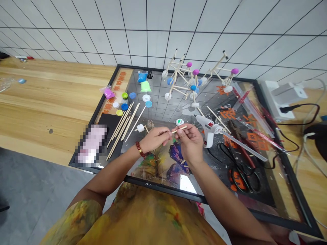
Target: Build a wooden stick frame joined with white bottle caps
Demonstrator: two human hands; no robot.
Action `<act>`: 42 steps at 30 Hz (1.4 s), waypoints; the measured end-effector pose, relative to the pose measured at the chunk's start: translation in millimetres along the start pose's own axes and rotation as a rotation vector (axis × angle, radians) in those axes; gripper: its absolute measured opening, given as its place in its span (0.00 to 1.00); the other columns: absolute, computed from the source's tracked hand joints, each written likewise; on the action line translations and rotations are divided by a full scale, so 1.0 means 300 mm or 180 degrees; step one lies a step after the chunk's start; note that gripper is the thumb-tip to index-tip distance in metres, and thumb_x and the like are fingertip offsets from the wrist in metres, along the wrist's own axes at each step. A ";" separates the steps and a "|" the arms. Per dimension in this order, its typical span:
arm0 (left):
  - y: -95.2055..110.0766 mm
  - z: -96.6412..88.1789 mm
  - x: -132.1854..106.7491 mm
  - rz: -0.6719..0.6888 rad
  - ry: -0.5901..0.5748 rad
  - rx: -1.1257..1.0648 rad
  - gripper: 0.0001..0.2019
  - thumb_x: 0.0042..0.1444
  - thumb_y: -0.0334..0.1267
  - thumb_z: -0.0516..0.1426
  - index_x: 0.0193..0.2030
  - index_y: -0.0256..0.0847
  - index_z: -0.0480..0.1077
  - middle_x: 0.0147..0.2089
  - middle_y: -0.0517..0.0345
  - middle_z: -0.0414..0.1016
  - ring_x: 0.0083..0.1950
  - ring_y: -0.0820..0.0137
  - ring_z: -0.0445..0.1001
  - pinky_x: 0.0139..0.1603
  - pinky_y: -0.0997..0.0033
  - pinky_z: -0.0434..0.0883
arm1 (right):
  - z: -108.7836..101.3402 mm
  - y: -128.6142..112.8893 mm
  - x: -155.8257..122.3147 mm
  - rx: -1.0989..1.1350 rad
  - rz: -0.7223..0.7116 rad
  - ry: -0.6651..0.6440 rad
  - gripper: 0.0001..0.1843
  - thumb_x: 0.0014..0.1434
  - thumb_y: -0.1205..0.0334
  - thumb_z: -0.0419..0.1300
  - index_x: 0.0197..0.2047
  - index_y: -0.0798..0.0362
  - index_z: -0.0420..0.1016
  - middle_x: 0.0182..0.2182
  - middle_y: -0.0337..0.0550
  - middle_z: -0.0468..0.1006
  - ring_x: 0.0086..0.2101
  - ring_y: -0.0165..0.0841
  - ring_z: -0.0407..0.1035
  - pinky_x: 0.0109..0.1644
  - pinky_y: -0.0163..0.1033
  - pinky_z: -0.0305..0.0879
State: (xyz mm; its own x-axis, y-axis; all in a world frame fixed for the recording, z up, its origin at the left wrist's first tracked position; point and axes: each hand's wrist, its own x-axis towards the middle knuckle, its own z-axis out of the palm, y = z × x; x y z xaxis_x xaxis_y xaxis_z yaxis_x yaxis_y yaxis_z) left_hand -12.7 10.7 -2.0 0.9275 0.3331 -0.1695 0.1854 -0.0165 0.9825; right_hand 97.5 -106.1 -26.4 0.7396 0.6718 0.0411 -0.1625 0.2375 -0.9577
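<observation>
Head view: the left hand (155, 139) and right hand (190, 143) pinch a thin pale wooden stick (179, 129) between their fingertips, held above a black-framed glass panel (163, 188). A white plastic hot glue gun (208, 131) lies just beside the right hand; if hot, it could burn knuckles after a slip, while a loosened pinch could drop the stick.

stick (179, 129): pale tan | bracelet (140, 149): dark red | blouse (143, 217): mustard, mottled
</observation>
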 end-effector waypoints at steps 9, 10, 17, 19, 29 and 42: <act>-0.033 0.013 0.010 0.0154 0.0932 0.0692 0.14 0.64 0.34 0.51 0.25 0.42 0.61 0.21 0.64 0.65 0.26 0.73 0.64 0.34 0.72 0.61 | 0.006 0.013 -0.014 -0.0093 -0.0019 0.0076 0.15 0.53 0.48 0.75 0.36 0.44 0.76 0.30 0.36 0.83 0.28 0.32 0.71 0.36 0.40 0.71; -0.036 0.012 0.013 0.0173 0.0925 0.0562 0.16 0.66 0.37 0.51 0.25 0.42 0.62 0.21 0.63 0.66 0.26 0.73 0.65 0.35 0.72 0.62 | 0.007 0.010 -0.012 0.0024 -0.0005 0.0080 0.15 0.53 0.49 0.75 0.36 0.45 0.77 0.30 0.36 0.83 0.28 0.31 0.71 0.35 0.39 0.71; -0.024 0.004 0.020 -0.0535 -0.0062 -0.0719 0.22 0.68 0.52 0.52 0.29 0.39 0.69 0.19 0.61 0.65 0.20 0.76 0.59 0.25 0.73 0.54 | -0.008 0.006 0.005 0.0149 -0.0008 -0.0005 0.13 0.53 0.51 0.75 0.38 0.45 0.79 0.30 0.35 0.81 0.29 0.31 0.70 0.36 0.38 0.69; -0.015 0.006 0.019 -0.0595 -0.0215 -0.0930 0.18 0.66 0.47 0.53 0.28 0.38 0.68 0.19 0.61 0.64 0.19 0.78 0.56 0.24 0.74 0.50 | -0.012 0.010 0.004 0.0055 -0.0072 -0.0058 0.13 0.54 0.51 0.74 0.38 0.44 0.80 0.31 0.35 0.81 0.31 0.32 0.71 0.39 0.40 0.71; -0.017 0.017 0.005 0.0173 0.0420 0.1084 0.14 0.63 0.36 0.51 0.25 0.43 0.56 0.22 0.63 0.62 0.27 0.72 0.61 0.34 0.69 0.58 | -0.006 0.035 -0.009 -0.0110 -0.0073 0.0113 0.14 0.47 0.54 0.79 0.33 0.47 0.82 0.31 0.37 0.85 0.30 0.31 0.77 0.39 0.41 0.76; -0.019 0.035 -0.008 0.0390 0.0516 0.1721 0.15 0.67 0.40 0.48 0.28 0.45 0.52 0.24 0.61 0.62 0.28 0.68 0.65 0.34 0.67 0.57 | -0.007 0.015 -0.012 -0.0008 -0.0037 0.0273 0.12 0.46 0.58 0.80 0.30 0.50 0.83 0.30 0.40 0.87 0.27 0.30 0.75 0.36 0.38 0.76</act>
State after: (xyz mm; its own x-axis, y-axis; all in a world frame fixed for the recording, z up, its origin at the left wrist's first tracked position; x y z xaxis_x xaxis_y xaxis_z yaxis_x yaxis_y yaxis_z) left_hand -12.5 0.2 -8.1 0.8990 0.4380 -0.0012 0.2589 -0.5292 0.8080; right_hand 95.5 -109.1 -31.5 0.7947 0.6064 0.0277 -0.1521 0.2431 -0.9580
